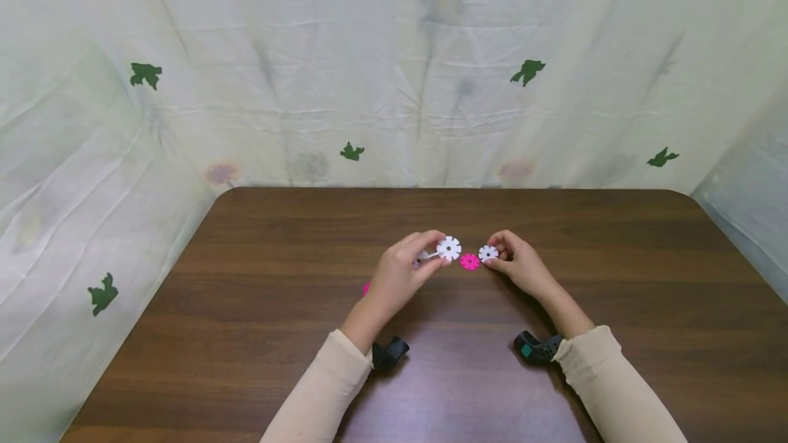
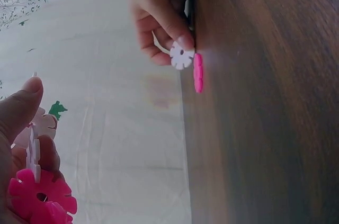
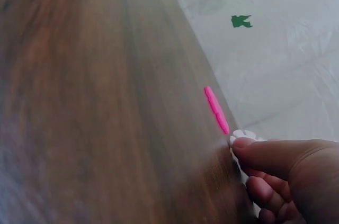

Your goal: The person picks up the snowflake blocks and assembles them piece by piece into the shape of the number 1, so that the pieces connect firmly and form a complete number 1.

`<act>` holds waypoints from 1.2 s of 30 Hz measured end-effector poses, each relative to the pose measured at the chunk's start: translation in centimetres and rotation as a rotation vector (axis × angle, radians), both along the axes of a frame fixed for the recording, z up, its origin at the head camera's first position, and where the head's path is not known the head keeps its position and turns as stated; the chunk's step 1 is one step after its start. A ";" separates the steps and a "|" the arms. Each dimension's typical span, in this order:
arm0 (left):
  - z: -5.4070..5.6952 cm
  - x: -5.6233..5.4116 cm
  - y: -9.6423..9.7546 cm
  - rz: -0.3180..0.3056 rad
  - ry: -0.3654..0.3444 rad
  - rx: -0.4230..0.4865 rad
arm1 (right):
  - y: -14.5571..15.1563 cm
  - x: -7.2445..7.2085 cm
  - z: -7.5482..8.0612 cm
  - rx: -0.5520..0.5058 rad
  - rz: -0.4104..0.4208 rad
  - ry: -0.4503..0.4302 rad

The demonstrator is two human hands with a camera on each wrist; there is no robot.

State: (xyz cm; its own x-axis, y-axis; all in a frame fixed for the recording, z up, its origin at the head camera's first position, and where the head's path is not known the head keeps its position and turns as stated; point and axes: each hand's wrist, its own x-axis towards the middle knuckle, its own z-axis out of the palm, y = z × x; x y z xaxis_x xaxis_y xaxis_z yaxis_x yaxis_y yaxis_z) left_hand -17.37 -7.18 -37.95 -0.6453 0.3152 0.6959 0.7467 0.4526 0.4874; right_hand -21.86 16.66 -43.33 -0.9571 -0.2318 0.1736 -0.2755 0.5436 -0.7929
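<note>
My left hand (image 1: 397,272) pinches a joined cluster of notched plastic discs. Its front white disc (image 1: 449,249) faces up toward the head camera. In the left wrist view, a white disc (image 2: 33,152) is seen edge-on, slotted into a pink disc (image 2: 32,192) at the lower end; fingers hide part of the cluster. My right hand (image 1: 520,265) pinches a smaller-looking white disc (image 1: 488,253) between thumb and fingers. Right beside that disc's edge is a single pink disc (image 1: 470,262), face-up from above and thin, edge-on, in both wrist views.
Both hands work over a brown wood-grain table (image 1: 246,333), near its middle. A pale curtain (image 1: 382,74) with green leaf shapes hangs behind and along the sides. Black wrist cameras (image 1: 537,347) sit beneath the forearms, close over the tabletop.
</note>
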 end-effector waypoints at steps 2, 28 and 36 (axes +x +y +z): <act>0.0 0.0 0.0 -0.001 -0.001 -0.001 | 0.0 0.0 0.1 -0.040 0.005 0.001; 0.1 0.1 0.1 -0.005 -0.011 -0.017 | -0.6 2.2 5.7 -0.390 0.115 -0.002; 0.0 0.1 0.2 -0.004 -0.004 -0.024 | -1.4 3.4 7.0 -0.427 0.156 0.050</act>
